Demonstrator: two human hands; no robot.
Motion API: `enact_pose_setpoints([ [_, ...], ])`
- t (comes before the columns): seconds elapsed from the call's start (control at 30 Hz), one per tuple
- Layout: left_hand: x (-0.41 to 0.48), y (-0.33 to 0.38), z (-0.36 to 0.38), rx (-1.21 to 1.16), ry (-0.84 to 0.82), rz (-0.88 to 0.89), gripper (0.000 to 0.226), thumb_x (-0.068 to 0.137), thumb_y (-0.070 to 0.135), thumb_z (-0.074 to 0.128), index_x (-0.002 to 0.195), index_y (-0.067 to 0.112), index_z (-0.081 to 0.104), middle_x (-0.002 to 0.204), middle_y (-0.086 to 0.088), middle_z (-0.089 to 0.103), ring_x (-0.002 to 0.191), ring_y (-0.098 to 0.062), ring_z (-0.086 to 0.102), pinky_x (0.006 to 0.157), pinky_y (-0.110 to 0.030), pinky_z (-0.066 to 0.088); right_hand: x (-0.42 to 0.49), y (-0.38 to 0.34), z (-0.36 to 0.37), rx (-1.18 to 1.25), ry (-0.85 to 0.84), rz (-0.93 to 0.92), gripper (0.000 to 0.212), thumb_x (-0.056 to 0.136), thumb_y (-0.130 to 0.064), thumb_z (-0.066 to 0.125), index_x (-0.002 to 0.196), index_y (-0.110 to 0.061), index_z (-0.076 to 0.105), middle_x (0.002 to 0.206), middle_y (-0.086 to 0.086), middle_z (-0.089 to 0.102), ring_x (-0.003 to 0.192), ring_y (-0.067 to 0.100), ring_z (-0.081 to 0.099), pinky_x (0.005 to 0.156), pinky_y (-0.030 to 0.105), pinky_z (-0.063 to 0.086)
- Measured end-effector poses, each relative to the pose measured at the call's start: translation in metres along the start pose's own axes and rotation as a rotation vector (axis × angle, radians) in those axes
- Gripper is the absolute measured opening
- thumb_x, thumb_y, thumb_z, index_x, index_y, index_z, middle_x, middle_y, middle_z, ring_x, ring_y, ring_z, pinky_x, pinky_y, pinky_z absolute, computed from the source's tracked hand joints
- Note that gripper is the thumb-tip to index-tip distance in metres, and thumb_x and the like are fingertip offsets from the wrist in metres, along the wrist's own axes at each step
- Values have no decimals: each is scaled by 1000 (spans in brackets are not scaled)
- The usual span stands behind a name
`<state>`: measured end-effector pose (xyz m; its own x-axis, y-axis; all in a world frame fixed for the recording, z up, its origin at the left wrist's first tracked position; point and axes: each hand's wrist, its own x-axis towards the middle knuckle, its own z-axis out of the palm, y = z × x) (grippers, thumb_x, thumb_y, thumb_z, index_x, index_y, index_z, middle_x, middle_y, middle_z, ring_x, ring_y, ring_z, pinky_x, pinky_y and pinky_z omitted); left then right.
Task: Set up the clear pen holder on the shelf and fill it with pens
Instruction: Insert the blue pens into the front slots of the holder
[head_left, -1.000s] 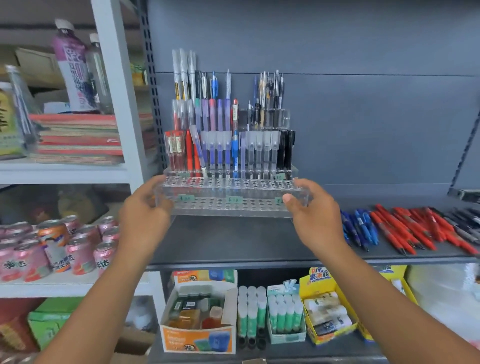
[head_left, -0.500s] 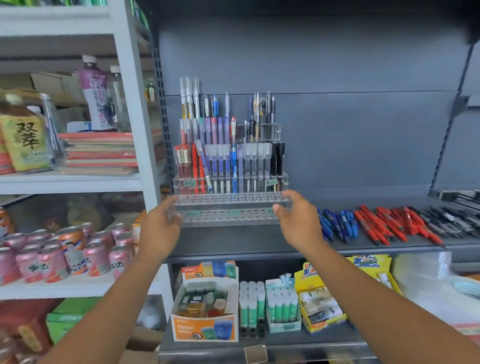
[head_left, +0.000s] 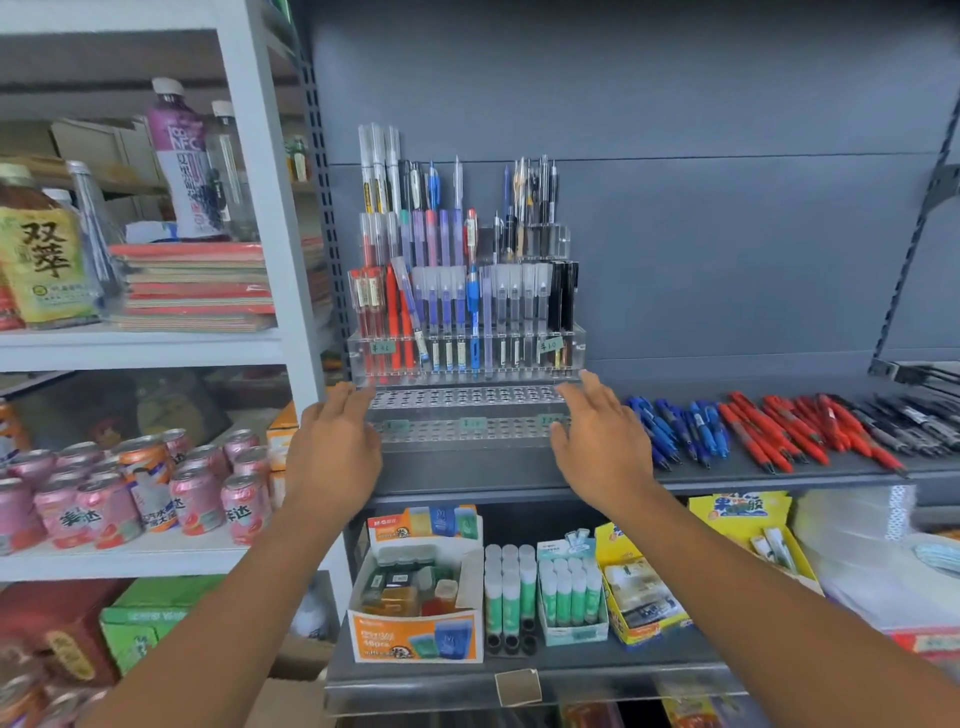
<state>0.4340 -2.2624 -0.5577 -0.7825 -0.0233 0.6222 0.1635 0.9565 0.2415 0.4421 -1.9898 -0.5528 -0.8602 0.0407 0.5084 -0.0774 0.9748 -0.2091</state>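
Holder (head_left: 467, 415), clear perforated acrylic, sits just before filled pen rack (head_left: 467, 358) on grey shelf (head_left: 467, 470) as lower tier; left hand (head_left: 332, 441), right hand (head_left: 602, 447) flank ends, both slack, gripping nothing.

The clear pen holder (head_left: 467, 413) now sits on the shelf (head_left: 467, 470); the left hand (head_left: 335, 452) and right hand (head_left: 602, 452) uncurl at its ends.

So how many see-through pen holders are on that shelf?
2. The empty clear pen holder sits in front, between the left hand and the right hand. The full pen holder stands right behind it. I can't see any others hiding.
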Motion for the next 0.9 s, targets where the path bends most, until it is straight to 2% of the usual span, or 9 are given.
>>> enact_pose_setpoints([
  [0.1,-3,22,-5,108,9,72,45,87,11,59,132,9,56,134,-15,56,113,-45,51,87,-55,50,-1,0,-6,-55,-17,-44,50,101,-36,40,148,-22,29,161,2,20,146,21,24,116,40,25],
  [0.23,-8,57,-8,162,-45,143,42,90,19,56,132,12,56,135,-11,56,121,-43,49,94,-57,46,-4,3,-17,-108,-55,-67,50,101,-37,37,149,-22,30,159,1,25,143,22,29,114,41,27],
  [0.43,-17,109,-4,190,-160,217,43,98,29,42,138,17,48,148,-7,42,126,-37,45,99,-50,43,-17,24,-37,-158,-120,-44,51,102,-39,33,150,-23,31,157,0,29,141,24,33,114,42,28],
  [0.7,-24,194,15,144,-207,345,42,100,31,37,139,18,46,144,-4,42,125,-32,45,98,-46,44,-30,87,-64,-201,-122,44,42,100,-39,35,138,-21,44,151,1,37,133,26,42,109,42,34],
  [0.9,-21,250,37,111,-248,381,42,101,34,34,139,19,46,144,-2,42,123,-30,45,98,-44,44,-33,148,-73,-215,-137,133,45,100,-39,34,141,-22,42,154,0,34,139,25,36,114,41,28],
])
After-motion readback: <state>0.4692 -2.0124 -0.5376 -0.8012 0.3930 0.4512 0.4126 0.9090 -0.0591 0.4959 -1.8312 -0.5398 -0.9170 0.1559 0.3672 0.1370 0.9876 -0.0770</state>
